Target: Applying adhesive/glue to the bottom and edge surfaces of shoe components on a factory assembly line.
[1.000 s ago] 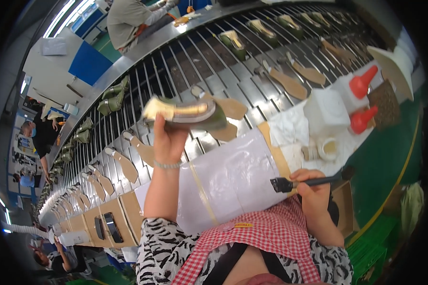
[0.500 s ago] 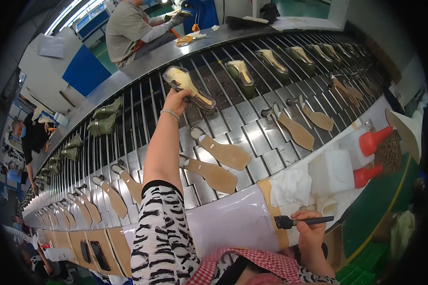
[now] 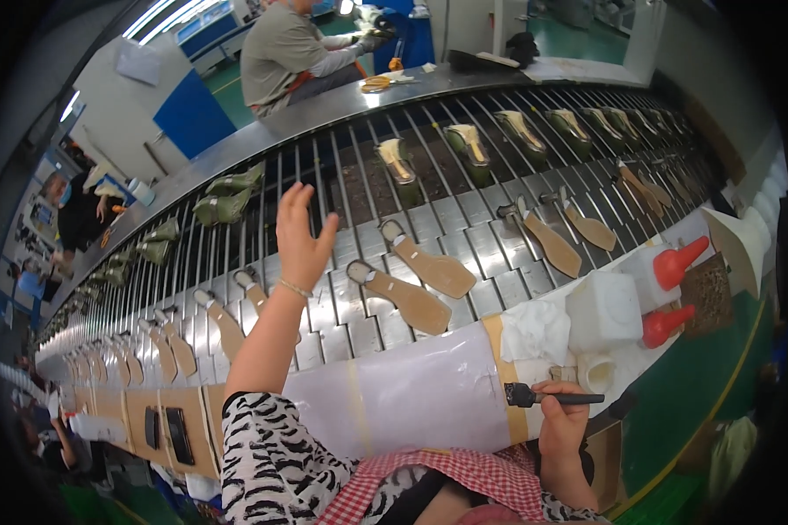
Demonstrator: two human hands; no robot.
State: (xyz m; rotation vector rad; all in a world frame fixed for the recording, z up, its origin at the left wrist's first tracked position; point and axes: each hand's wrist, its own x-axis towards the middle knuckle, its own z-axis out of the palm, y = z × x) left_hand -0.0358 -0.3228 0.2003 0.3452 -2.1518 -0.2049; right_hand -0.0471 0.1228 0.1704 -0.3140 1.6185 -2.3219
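Note:
My left hand (image 3: pixel 299 241) is held over the conveyor with its fingers apart and nothing in it. Just to its right, a shoe (image 3: pixel 400 172) with a cream bottom lies upside down across the metal rods. Two tan soles (image 3: pixel 409 302) with dark heels lie on the slatted metal strip nearer to me. In my right hand (image 3: pixel 563 422), low at the right, is a brush (image 3: pixel 578 399) with a dark handle. Its wide, dark head points left, above the yellow edge of a pale plastic sheet (image 3: pixel 403 398).
Right of the sheet are a crumpled white cloth (image 3: pixel 534 331), a white container (image 3: pixel 604 308) and red-topped bottles (image 3: pixel 680 262). Several green shoes (image 3: pixel 223 206) and tan soles line the conveyor. Across it, a gloved person (image 3: pixel 282 57) sits near orange-handled scissors (image 3: pixel 378 83).
My left hand has let go of the shoe, which now rests on the rods, and has drawn back to the left. The view has shifted slightly; my right hand still holds the brush.

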